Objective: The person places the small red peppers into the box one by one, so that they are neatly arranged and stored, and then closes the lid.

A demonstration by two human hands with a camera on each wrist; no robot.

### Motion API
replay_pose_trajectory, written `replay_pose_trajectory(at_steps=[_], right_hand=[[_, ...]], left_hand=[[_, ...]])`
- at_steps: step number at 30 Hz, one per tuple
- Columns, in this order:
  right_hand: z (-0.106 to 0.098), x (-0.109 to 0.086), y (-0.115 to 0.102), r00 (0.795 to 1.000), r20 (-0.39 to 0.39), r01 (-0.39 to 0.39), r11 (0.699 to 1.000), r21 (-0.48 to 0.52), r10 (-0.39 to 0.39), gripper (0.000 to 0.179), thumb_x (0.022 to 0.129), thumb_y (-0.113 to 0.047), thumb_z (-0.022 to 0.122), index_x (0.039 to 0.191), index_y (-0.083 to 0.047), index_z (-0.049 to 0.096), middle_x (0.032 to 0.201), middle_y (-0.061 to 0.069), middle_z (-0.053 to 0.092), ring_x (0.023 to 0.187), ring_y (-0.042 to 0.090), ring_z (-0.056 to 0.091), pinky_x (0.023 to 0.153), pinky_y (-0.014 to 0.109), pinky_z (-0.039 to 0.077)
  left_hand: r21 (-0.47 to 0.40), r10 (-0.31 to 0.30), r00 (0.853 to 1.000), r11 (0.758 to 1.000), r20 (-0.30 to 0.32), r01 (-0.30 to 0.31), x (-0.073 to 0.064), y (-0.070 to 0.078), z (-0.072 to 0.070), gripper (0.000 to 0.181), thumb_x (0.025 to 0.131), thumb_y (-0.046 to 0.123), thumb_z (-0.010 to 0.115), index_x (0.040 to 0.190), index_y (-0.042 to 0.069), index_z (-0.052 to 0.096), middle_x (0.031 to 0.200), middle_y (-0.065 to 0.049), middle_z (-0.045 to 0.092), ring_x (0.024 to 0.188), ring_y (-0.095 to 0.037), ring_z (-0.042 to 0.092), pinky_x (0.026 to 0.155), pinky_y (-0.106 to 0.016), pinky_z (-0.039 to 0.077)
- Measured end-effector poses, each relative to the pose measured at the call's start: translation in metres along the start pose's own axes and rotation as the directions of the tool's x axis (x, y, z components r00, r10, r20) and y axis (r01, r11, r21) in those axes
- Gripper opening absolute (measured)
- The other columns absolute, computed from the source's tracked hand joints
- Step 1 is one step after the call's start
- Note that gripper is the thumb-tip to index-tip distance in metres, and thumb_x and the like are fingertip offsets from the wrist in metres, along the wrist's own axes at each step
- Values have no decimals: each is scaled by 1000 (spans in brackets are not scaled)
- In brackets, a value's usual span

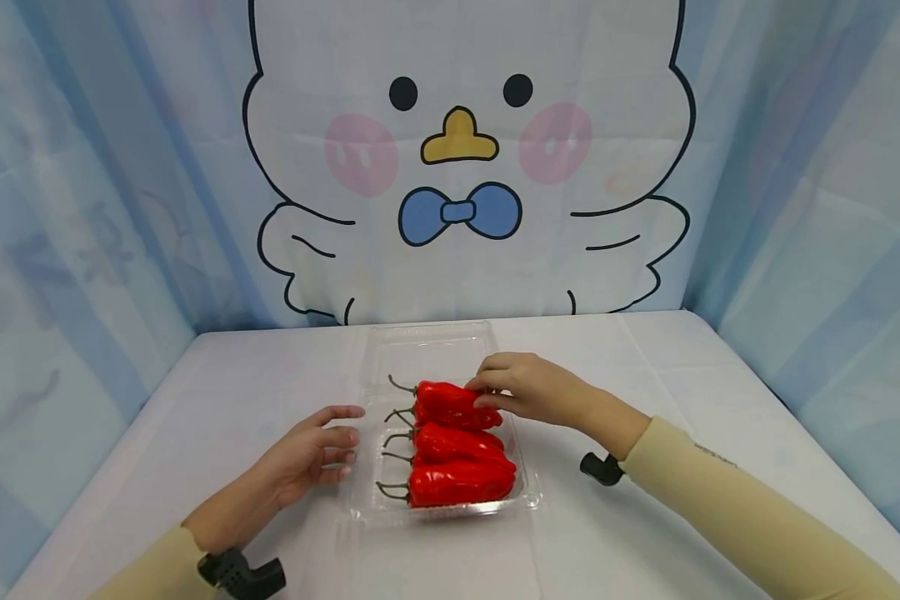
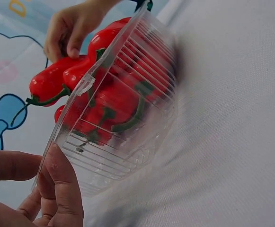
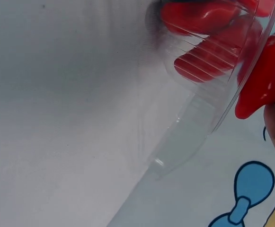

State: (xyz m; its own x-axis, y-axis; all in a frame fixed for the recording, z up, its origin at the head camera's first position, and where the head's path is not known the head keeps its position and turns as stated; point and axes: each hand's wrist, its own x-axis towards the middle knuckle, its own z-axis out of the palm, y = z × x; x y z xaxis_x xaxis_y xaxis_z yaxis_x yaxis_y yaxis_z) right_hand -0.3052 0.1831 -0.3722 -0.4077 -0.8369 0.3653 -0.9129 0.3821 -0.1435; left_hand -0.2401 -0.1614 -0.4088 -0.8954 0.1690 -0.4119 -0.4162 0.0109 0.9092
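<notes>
Several glossy red peppers with green stems lie side by side in a clear plastic container (image 1: 525, 500), stems to the left. My right hand (image 1: 521, 387) pinches the blunt end of the farthest pepper (image 1: 442, 398), which sits above the rim in the left wrist view. That same red pepper (image 3: 267, 78) shows at the right edge of the right wrist view, with fingers beside it. On the other side, my left hand (image 1: 307, 454) is at the container's left rim, fingers extended and thumb apart. The left fingers (image 2: 64, 184) overlap the rim's corner in the left wrist view.
The container's clear lid (image 1: 427, 332) lies opened out toward the back of the white-covered table (image 1: 607, 517). Behind the table hangs a curtain (image 1: 457, 275) with a cartoon figure, and blue patterned curtains close off both sides.
</notes>
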Motion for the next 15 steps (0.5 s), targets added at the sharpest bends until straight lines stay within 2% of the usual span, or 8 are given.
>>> replay_pose_trajectory(at_steps=[5, 9, 15], right_hand=[[0, 1, -7, 997, 74, -9, 1000, 27, 7, 22, 90, -16, 80, 112, -12, 77, 102, 0, 73, 92, 9, 69, 84, 19, 58], [3, 2, -11, 992, 128, -14, 1000, -11, 15, 25, 93, -20, 78, 116, -11, 77, 104, 1, 72, 92, 10, 68, 84, 18, 58], [4, 2, -14, 986, 156, -56, 997, -43, 62, 29, 94, -21, 77, 121, -10, 76, 107, 3, 72, 93, 12, 68, 84, 21, 59]], left_hand=[[4, 3, 1000, 1000, 3, -3, -1, 0, 0, 55, 99, 8, 61, 150, 7, 41, 96, -2, 59, 75, -13, 60, 64, -24, 57], [0, 10, 1000, 1000, 9, -10, 0, 0, 0, 55, 99, 8, 61, 150, 7, 40, 96, -3, 59, 77, -14, 60, 65, -25, 58], [-6, 9, 1000, 1000, -1, -9, 2, 0, 2, 53, 99, 8, 60, 149, 8, 42, 98, -4, 59, 77, -14, 59, 65, -24, 57]])
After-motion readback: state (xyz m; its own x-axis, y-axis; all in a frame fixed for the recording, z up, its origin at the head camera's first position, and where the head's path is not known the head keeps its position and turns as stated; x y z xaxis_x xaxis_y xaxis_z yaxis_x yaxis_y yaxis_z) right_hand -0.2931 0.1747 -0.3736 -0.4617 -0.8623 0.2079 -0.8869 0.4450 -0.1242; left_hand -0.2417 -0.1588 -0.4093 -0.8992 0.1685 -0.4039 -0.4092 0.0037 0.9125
